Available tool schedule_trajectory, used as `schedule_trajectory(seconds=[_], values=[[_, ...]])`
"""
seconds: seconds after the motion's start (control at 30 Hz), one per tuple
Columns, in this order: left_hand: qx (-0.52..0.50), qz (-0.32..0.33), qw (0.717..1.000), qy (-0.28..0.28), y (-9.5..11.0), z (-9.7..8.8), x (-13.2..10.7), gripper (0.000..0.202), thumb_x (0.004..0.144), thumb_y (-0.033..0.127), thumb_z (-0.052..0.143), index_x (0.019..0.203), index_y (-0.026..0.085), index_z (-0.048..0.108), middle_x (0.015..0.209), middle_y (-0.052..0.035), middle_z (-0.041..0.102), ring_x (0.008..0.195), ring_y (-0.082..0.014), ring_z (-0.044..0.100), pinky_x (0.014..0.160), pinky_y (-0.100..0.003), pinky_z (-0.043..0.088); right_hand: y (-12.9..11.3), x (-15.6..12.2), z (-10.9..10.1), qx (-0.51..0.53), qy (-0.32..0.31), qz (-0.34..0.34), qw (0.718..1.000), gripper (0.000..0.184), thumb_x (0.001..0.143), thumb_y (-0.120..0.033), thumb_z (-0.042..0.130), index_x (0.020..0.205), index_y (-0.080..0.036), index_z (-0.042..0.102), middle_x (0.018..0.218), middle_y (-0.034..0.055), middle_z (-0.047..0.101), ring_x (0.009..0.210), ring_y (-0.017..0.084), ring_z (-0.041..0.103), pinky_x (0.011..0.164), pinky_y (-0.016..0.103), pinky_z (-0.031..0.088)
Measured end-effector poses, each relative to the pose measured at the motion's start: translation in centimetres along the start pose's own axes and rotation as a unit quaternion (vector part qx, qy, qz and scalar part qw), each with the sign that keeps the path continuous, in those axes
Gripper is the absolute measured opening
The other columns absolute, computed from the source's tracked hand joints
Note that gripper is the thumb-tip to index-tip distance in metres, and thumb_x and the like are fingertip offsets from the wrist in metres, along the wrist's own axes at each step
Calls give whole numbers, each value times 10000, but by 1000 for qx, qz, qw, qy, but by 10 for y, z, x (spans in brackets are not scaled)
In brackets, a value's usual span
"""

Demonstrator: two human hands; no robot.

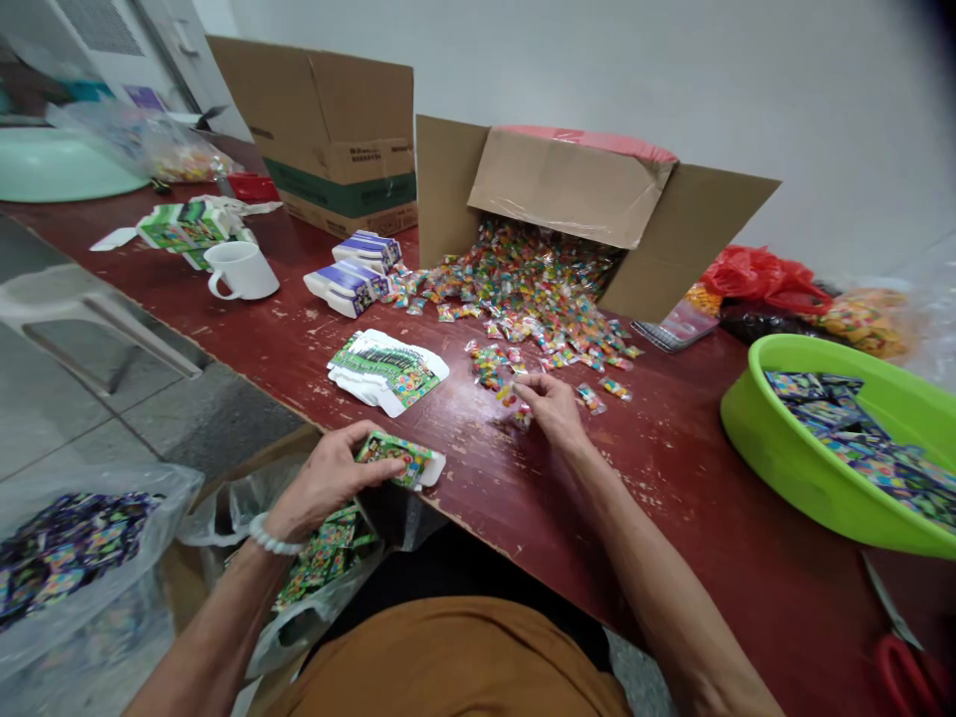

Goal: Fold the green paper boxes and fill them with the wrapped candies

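My left hand, with a beaded bracelet on its wrist, is closed around a small green printed carton at the table's front edge. The carton's white end flap sticks out to the right. My right hand pinches a small clear candy packet with colourful sweets inside, just above the table. Beyond my fingers lies a loose cluster of similar packets. A stack of flat green cartons rests on the table between my hands and the white mug.
A tipped cardboard box spills candy packets onto the red table. A lime-green basin of dark sachets and red-handled scissors are at right. Left are a white mug, purple-white cartons and, below, a sachet-filled bag.
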State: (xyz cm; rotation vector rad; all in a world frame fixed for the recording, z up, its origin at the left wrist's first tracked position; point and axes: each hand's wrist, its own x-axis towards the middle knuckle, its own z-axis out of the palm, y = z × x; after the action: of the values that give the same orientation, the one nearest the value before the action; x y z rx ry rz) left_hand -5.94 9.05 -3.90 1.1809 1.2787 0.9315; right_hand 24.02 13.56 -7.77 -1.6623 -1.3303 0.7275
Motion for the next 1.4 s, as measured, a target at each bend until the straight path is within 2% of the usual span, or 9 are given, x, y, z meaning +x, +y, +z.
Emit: schedule_trajectory(seconds=[0.27, 0.47, 0.63, 0.83, 0.93, 1.03, 1.23, 1.3, 1.4], values=[[-219, -56, 974, -14, -14, 42, -15, 443, 584, 245, 884, 827, 153, 527, 787, -6, 658, 645, -117, 613, 566, -208, 530, -55, -68, 22, 288, -18, 16, 957, 274, 675, -430, 758, 709, -178, 657, 652, -13, 636, 582, 122, 532, 586, 256, 423], [-214, -68, 967, -119, -28, 54, -32, 426, 625, 249, 857, 845, 159, 504, 801, -24, 678, 623, -115, 609, 592, -220, 512, -59, -74, 29, 265, -17, -28, 964, 227, 725, -383, 727, 702, -172, 647, 655, -5, 639, 594, 127, 561, 604, 257, 452], [-167, -42, 962, -211, -30, 59, -35, 525, 654, 230, 828, 1088, 165, 540, 871, -23, 661, 678, -144, 630, 632, -253, 521, -62, -81, 25, 142, -67, -85, 984, 172, 776, -321, 676, 704, -167, 649, 659, 10, 651, 578, 130, 571, 562, 245, 433], [-174, 16, 968, -182, -18, 63, -36, 409, 760, 200, 723, 1122, 197, 534, 869, 10, 630, 720, -118, 616, 628, -194, 480, -69, -87, 12, 67, -154, -203, 965, 156, 838, -283, 619, 726, -202, 690, 790, 20, 627, 786, 159, 582, 749, 290, 446], [-199, 0, 964, -175, -13, 65, -34, 401, 760, 223, 716, 1114, 193, 532, 858, -8, 660, 651, -130, 625, 570, -204, 484, -69, -87, 12, 171, -155, -139, 963, 192, 873, -360, 584, 825, -214, 700, 860, 19, 626, 837, 159, 579, 783, 290, 450], [-257, -48, 949, -178, -11, 69, -31, 363, 853, 463, 597, 1025, 144, 574, 750, -56, 676, 496, -152, 597, 473, -251, 489, -66, -87, 14, 273, -144, -30, 951, 274, 794, -395, 688, 999, -216, 662, 901, 9, 639, 786, 141, 579, 731, 267, 465], [-288, -87, 940, -163, -17, 75, -28, 400, 866, 505, 571, 923, 116, 642, 656, -69, 671, 439, -155, 575, 388, -243, 482, -62, -94, 26, 398, -326, 83, 854, 447, 689, -412, 796, 1044, -214, 611, 779, -14, 640, 496, 97, 527, 490, 240, 451], [-293, -78, 943, -140, -19, 76, -28, 356, 845, 464, 613, 919, 118, 646, 654, -62, 674, 440, -157, 578, 377, -244, 486, -61, -97, 32, 391, -285, 57, 873, 345, 703, -398, 788, 948, -202, 645, 761, -8, 646, 509, 101, 538, 493, 236, 452], [-322, -80, 938, -104, -20, 75, -27, 284, 826, 409, 656, 877, 129, 638, 654, -47, 669, 460, -164, 592, 370, -247, 499, -59, -100, 34, 282, -151, -88, 943, 164, 793, -354, 717, 833, -196, 698, 786, 20, 675, 660, 135, 605, 614, 248, 481]])
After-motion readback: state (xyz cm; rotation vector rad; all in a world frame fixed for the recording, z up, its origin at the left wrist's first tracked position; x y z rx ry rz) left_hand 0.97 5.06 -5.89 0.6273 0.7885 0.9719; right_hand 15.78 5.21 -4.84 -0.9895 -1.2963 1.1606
